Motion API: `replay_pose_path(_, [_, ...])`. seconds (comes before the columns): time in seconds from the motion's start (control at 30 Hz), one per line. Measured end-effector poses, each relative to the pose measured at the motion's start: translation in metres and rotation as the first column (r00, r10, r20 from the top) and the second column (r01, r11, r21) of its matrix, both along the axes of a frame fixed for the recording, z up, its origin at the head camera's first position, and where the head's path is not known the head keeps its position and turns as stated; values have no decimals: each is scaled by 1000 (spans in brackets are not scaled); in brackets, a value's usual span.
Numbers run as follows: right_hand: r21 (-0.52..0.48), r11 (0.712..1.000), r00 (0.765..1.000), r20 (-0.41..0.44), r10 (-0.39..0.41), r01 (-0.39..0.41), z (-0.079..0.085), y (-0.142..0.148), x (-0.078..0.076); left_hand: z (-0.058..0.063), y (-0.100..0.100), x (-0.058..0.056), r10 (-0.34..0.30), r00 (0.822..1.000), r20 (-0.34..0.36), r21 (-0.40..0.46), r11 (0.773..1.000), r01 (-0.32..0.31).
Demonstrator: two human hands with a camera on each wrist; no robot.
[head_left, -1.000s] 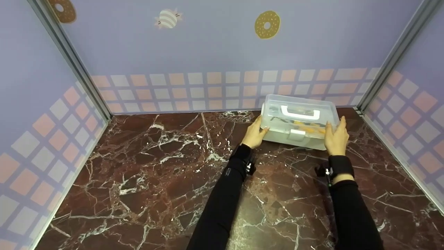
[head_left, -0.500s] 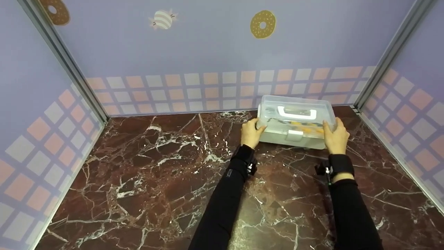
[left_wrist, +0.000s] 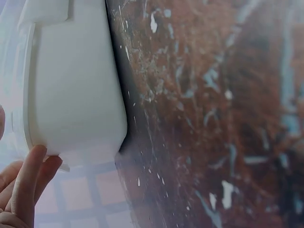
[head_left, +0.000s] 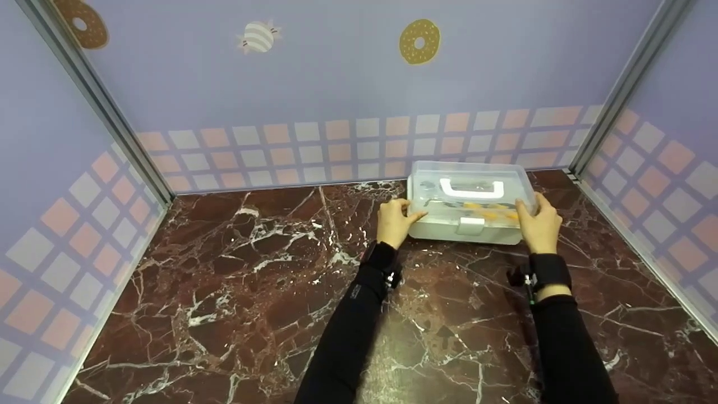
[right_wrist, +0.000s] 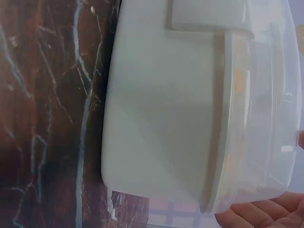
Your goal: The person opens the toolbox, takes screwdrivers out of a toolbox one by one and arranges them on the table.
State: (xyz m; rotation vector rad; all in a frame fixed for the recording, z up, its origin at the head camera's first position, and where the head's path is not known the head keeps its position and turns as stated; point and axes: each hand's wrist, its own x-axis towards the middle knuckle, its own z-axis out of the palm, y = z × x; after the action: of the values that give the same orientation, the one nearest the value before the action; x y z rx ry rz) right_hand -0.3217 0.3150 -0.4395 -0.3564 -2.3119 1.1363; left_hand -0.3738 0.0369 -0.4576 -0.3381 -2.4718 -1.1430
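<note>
Translucent plastic, square to the room at last: from the head camera, I hold the lidded box (head_left: 440,231) between both hands on the brown marbled table (head_left: 252,314), right of centre and near the back wall (head_left: 331,84). Over the past second its left end has swung toward me, bringing its front closer to parallel with that wall; I judge the angle nearly settled. My left hand (head_left: 392,223) grips one front corner, thumb on the lid (head_left: 505,173), while my right hand (head_left: 539,227) holds the other end, thumb likewise in front. The white handle (head_left: 472,194) lies folded back, the latch (head_left: 470,226) faces me, and orange shapes (head_left: 491,214) show through the lid. At the left wrist, my fingertips touch the end of the box near its rim; its base runs along the tabletop, with dark shadow beneath the edge. At the right wrist, my fingers show beyond the far end of the lid, their contact partly hidden, so how firmly they press I cannot tell.
</note>
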Motion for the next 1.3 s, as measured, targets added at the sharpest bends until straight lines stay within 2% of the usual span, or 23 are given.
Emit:
replay_pose_path(0.37, [14, 999, 999, -8, 38, -38, 3, -6, 9, 3, -15, 14, -20, 1000, -5, -14, 1000, 20])
replay_pose_path(0.6, [53, 995, 997, -4, 79, -79, 3, -15, 17, 7, -32, 27, -25, 999, 31, -53, 998, 27])
replay_pose_path(0.8, [129, 984, 993, -4, 121, -119, 6, -21, 23, 14, -45, 39, -30, 997, 75, -67, 997, 35])
replay_pose_path(1.1, [96, 961, 966, 20, 257, -258, 9, -33, 35, 23, -71, 61, -65, 983, 170, -56, 996, 75])
replay_pose_path(1.3, [99, 938, 943, 24, 332, -333, 9, -47, 44, 20, -94, 78, -60, 989, 132, -95, 993, 73])
